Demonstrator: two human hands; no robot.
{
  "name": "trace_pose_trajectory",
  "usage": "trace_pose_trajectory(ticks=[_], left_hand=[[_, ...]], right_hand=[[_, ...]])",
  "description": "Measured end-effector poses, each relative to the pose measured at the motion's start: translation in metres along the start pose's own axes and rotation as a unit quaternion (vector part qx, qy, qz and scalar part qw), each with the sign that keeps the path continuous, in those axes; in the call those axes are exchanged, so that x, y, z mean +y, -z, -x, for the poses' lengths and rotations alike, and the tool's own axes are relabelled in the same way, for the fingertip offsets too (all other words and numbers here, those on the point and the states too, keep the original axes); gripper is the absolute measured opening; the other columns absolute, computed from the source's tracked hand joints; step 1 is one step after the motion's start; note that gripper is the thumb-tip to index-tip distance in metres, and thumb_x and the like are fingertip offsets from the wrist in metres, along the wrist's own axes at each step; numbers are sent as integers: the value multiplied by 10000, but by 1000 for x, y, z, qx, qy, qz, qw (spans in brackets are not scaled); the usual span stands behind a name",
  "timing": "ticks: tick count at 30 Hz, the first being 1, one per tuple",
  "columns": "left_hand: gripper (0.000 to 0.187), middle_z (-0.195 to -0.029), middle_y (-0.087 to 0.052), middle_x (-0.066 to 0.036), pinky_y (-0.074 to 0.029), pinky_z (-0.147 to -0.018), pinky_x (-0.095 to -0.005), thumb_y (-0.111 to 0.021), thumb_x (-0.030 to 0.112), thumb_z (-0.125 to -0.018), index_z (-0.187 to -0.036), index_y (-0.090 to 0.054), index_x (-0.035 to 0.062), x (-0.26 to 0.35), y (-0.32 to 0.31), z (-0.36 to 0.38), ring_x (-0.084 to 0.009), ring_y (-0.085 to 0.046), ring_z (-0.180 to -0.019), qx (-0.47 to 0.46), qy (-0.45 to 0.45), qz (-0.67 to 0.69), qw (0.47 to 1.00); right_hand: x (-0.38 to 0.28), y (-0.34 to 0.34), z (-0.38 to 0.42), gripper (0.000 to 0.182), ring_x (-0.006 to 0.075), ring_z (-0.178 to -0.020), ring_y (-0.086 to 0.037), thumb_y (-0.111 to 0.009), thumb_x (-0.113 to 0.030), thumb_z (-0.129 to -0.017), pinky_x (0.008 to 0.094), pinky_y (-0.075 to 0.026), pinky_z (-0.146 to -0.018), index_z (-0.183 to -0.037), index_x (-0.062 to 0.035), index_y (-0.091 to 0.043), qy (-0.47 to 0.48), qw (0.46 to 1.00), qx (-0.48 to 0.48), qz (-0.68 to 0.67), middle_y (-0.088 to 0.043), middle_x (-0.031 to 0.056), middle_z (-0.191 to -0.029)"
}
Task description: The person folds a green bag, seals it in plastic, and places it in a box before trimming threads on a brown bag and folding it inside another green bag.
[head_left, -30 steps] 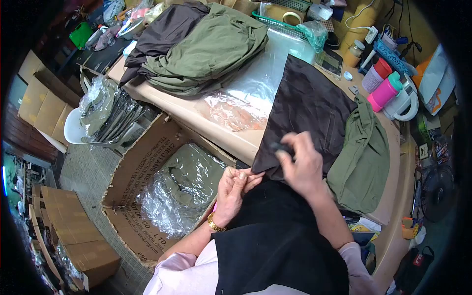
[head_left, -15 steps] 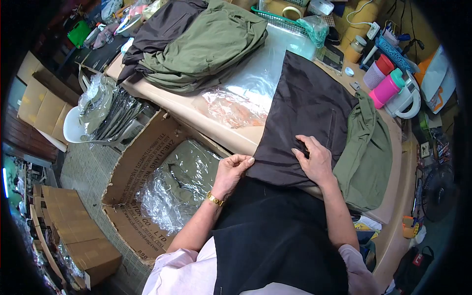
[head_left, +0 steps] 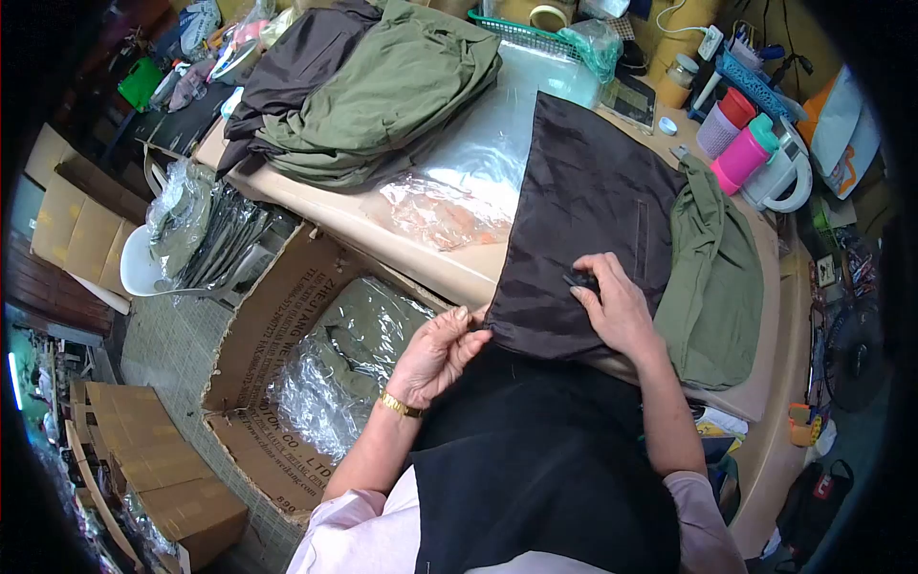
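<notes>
A jacket lies lining side up on the table in front of me, its dark brown lining [head_left: 583, 206] showing a stitched pocket slit. Its olive green part [head_left: 717, 297] spreads out on the right. My left hand [head_left: 442, 346] pinches the lining's near left corner between thumb and fingers, at the table's front edge. Over the lower middle of the lining, my right hand [head_left: 620, 304] has its fingers curled, with a small black thing between thumb and forefinger. I cannot tell what that black thing is.
More olive and dark garments [head_left: 382, 105] are heaped at the back left beside clear plastic sheets [head_left: 488, 163]. An open cardboard box [head_left: 244, 368] with a plastic-wrapped garment stands below left. Cups, a pink bottle [head_left: 741, 167] and a white jug [head_left: 779, 177] line the right.
My left hand has shifted slightly down and turned, still at the lining's corner. The right hand's fingers have drawn together, and more of the black thing shows. The view has moved slightly.
</notes>
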State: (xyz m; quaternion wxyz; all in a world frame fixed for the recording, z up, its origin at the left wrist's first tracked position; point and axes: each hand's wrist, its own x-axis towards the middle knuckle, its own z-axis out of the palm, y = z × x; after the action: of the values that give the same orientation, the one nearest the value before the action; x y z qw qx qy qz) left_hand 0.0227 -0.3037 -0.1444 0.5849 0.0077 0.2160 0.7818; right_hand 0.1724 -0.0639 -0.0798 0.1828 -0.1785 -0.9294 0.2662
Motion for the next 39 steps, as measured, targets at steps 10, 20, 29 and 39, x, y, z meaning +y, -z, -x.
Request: trace_pose_trajectory(ticks=[10,20,29,39], left_hand=[[178,-1065,-635,-134,-579,-930,-347,-465,156,-1036,-983,-500,-10,-22,-46,6,-238,-672,-1032,85,-99,-119,984],[175,-1077,-610,-108,-563,-932,-325,-488,171,-1030,-985,-469,4,-29,-44,4,-179,-664,-998,44,-134,-216,966],[166,-1153,-614,-155,-581,-864,-313,-485,155,-1031,-930,-441,30,-24,-25,23,-268,-682,-1038,41,-37,-294,954],[139,-851,-652,-65,-500,-703,-253,-660,54,-902,-981,-554,10,22,62,31,-141,-652,-800,242,-200,-505,804]], right_hand=[[-90,7,6,282,269,-671,-602,-792,-53,-676,365,-477,-607,-889,-45,-608,179,984,7,4,-548,92,-836],[-91,-9,5,269,252,-578,-536,-772,-50,-682,357,-433,-551,-810,-72,-536,193,978,37,76,-507,74,-773],[-27,0,-41,488,412,-928,-625,-714,-187,-828,461,-515,-778,-1241,-32,-505,-34,989,121,77,-551,184,-1055],[3,43,-10,311,341,-950,-644,-714,-249,-846,430,-503,-810,-1088,-62,-662,-25,992,-73,101,-640,132,-977]])
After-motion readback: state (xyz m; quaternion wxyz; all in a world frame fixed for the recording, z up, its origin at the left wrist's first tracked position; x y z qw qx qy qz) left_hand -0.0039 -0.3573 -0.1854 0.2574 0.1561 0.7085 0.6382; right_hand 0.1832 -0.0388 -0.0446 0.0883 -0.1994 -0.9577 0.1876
